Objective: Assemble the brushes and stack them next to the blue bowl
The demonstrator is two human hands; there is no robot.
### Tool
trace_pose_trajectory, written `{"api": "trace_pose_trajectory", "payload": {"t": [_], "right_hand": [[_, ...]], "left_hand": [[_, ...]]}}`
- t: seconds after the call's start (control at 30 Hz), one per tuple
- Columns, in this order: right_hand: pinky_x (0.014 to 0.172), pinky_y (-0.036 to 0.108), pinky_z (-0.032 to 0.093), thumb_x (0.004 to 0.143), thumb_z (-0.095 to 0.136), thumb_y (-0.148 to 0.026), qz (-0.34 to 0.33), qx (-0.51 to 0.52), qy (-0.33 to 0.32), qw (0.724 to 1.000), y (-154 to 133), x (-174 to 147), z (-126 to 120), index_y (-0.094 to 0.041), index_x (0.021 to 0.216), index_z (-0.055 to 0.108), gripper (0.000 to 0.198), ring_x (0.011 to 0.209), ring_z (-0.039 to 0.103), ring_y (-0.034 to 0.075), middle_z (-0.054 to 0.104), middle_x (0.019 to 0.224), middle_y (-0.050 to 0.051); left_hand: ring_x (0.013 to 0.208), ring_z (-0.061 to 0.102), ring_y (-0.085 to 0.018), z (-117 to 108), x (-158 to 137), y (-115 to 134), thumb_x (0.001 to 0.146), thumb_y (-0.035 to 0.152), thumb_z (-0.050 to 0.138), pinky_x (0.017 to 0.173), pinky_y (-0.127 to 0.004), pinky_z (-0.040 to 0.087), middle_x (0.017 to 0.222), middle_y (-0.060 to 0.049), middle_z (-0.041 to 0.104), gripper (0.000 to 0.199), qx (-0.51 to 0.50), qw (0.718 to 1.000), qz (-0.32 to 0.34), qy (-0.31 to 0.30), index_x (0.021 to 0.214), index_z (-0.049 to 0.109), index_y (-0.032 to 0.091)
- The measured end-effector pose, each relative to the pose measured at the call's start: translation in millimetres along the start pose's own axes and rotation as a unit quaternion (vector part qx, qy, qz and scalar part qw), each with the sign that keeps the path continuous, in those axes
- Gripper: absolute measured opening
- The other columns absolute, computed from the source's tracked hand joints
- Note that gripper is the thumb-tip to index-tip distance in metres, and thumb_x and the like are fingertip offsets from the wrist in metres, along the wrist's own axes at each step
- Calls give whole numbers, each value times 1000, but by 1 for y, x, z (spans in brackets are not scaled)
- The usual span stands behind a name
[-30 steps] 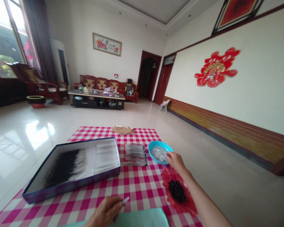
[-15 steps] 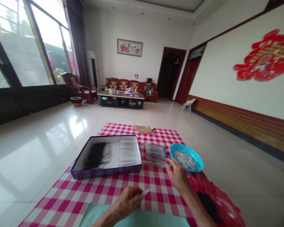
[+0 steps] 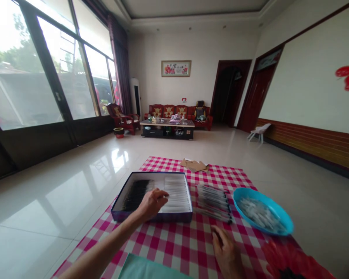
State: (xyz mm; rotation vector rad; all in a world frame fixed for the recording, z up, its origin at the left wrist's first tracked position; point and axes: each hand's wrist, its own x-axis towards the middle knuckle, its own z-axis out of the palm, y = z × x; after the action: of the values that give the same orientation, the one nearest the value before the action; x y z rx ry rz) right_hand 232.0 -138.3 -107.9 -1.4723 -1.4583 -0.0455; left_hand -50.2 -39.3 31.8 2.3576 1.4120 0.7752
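My left hand (image 3: 153, 202) is over the shallow dark-blue box (image 3: 174, 217), its thumb and fingers pinched together. Whatever it may hold is too small and blurred to name. The box has a bundle of thin black sticks (image 3: 135, 193) on its left side and a row of translucent white sticks (image 3: 178, 193) on its right. My right hand (image 3: 227, 250) rests low over the checked cloth, fingers loosely bent and apart, with nothing visible in it. Just beyond it lies a row of clear pen-like sticks with dark ends (image 3: 213, 201).
A blue bowl (image 3: 289, 230) of small clear pieces stands at the right, near a red shiny object (image 3: 296, 255). Brown cardboard pieces (image 3: 195, 165) lie at the far end of the checked cloth (image 3: 168, 240). A pale green cloth (image 3: 147, 267) is at the near edge.
My left hand has moved forward from the near edge to over the box; the small whitish piece it held no longer shows. My right hand has drawn back from the row of sticks. The view has shifted.
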Motion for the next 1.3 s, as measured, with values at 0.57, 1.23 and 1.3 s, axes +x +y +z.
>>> {"api": "trace_pose_trajectory", "payload": {"t": [0.57,1.23,1.3], "right_hand": [[69,26,55,84,43,-24,13,30,-15,999,-6,-1,-1,-20,94,65,24,79,68,19,70,86,7],[87,40,46,81,41,-53,289,159,140,934,-15,7,-25,-14,108,56,50,101,59,27,62,111,16],[90,41,44,82,39,-53,295,151,151,931,-14,7,-24,-14,110,55,51,104,57,28,61,112,16]], "left_hand": [[98,52,-22,84,121,-12,79,19,53,86,-33,39,104,-7,62,25,162,986,20,-17,99,68,22],[102,46,-24,169,1,110,77,10,43,85,-36,43,111,-11,50,33,123,950,266,-111,109,49,15],[92,48,-22,166,-1,108,80,11,41,81,-35,44,100,-8,53,26,121,954,252,-107,102,52,18]]}}
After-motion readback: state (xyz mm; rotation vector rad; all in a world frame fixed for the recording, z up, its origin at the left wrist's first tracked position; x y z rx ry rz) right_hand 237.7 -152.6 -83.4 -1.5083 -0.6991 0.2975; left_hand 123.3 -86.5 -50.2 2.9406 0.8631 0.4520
